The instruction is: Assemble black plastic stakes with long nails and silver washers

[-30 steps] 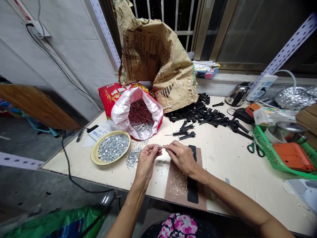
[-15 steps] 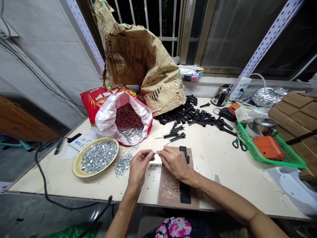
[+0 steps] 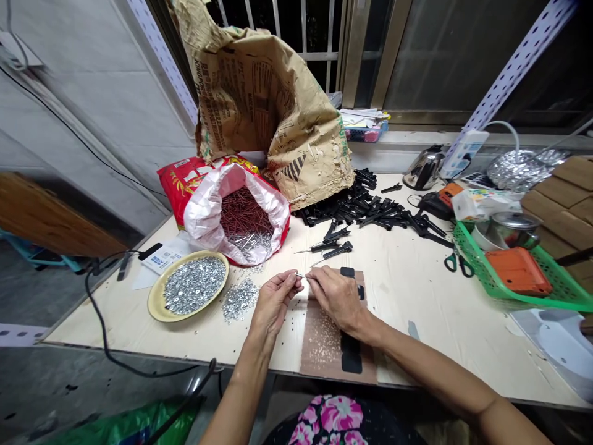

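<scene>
Above the near middle of the table, my left hand (image 3: 275,300) is closed in a pinch on a thin, shiny metal pin (image 3: 301,275). The fingertips of my right hand (image 3: 341,303) close at the pin's other end, so my hands almost meet; its exact kind is too small to make out. Under my right hand lies a brown board (image 3: 319,355) with black pads (image 3: 351,361) and pale crumbs on it. Just beyond my fingers rest a few black plastic parts (image 3: 338,250) with thin metal rods sticking out. Loose small washers (image 3: 239,299) are scattered left of my left hand.
A yellow plate (image 3: 155,303) heaped with washers stands at left. Behind it, a red bag (image 3: 178,185) lies open, full of long metal pins. A large paper sack (image 3: 310,136) leans over a black parts pile (image 3: 380,210). Scissors (image 3: 458,264) and a green basket (image 3: 486,278) are at right.
The view has shifted slightly, so the scene sits a little farther right. Both hands keep their pinch, and more of the metal pin now shows between them.
</scene>
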The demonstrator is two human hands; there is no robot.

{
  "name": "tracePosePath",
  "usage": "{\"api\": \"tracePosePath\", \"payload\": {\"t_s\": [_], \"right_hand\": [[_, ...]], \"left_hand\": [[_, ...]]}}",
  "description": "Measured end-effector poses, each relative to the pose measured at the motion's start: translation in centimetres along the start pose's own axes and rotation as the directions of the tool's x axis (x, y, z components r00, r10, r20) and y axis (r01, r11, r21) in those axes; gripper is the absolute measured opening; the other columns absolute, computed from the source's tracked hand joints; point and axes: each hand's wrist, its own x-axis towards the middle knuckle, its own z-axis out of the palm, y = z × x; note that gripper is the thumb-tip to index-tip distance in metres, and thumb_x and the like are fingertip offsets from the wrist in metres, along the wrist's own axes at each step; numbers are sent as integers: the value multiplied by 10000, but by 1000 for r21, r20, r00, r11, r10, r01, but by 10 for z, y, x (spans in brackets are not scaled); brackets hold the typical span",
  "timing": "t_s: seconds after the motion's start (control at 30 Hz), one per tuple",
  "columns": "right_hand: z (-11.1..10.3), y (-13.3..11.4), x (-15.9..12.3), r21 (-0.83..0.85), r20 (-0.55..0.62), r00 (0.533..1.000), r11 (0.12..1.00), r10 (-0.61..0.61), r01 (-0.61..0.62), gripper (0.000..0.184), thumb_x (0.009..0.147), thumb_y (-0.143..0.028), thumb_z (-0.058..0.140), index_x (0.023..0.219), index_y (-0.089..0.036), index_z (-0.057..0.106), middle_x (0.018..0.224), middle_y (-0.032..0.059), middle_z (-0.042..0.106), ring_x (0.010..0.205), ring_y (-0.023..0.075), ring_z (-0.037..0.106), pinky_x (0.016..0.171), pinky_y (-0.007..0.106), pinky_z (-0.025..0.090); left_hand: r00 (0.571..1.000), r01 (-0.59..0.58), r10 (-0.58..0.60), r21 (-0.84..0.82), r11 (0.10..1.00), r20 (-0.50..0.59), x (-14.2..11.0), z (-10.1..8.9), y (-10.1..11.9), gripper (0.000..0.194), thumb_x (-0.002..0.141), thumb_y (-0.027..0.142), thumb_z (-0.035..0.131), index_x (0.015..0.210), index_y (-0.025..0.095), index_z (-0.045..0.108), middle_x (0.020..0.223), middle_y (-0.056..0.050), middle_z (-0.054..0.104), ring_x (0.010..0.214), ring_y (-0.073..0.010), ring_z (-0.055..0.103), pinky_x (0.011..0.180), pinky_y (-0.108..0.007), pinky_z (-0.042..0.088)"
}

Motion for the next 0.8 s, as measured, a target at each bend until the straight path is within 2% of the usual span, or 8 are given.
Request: {"api": "tracePosePath", "payload": {"t_s": [0.3, 0.5, 0.67, 0.73, 0.8], "right_hand": [[-1, 8, -5, 137, 8, 998, 988, 65, -66, 192, 948, -249, 420, 1018, -189, 588, 951, 45, 645, 844, 140, 613, 747, 236, 452], [-3, 11, -7, 93, 18, 999, 995, 42, -43, 201, 949, -241, 411, 1009, -188, 595, 953, 57, 641, 864, 145, 609, 758, 238, 441], [-2, 12, -9, 114, 14, 999, 992, 50, -52, 174, 939, -233, 432, 996, -197, 592, 952, 44, 638, 865, 136, 604, 743, 227, 431], [-2, 14, -9, 184, 28, 996, 979, 80, -84, 153, 930, -229, 446, 964, -204, 593, 939, 26, 640, 855, 129, 600, 717, 222, 428], [-2, 16, -8, 280, 74, 991, 952, 107, -124, 162, 931, -239, 443, 902, -205, 598, 870, 0, 643, 799, 121, 596, 671, 216, 422]], "left_hand": [[999, 40, -40, -33, 999, -12, 2, 7, -8, 320, 549, 218, 840, 807, 112, 684, 700, -27, 689, 625, -90, 633, 682, -206, 533], [999, 26, -27, 6, 1000, 41, 3, 8, -8, 308, 612, 273, 807, 839, 99, 692, 706, -37, 685, 629, -87, 626, 670, -194, 521], [998, 62, -62, 3, 998, 27, 3, 10, -9, 319, 550, 271, 838, 771, 102, 681, 665, -25, 666, 608, -91, 616, 669, -212, 518], [1000, 22, -23, 42, 999, 15, 1, 12, -10, 315, 558, 283, 831, 766, 103, 677, 662, -25, 664, 604, -92, 608, 669, -220, 509], [998, -68, 70, 117, 991, -9, 0, 13, -12, 295, 591, 300, 808, 774, 109, 679, 653, -20, 658, 607, -93, 601, 666, -220, 493]]}}
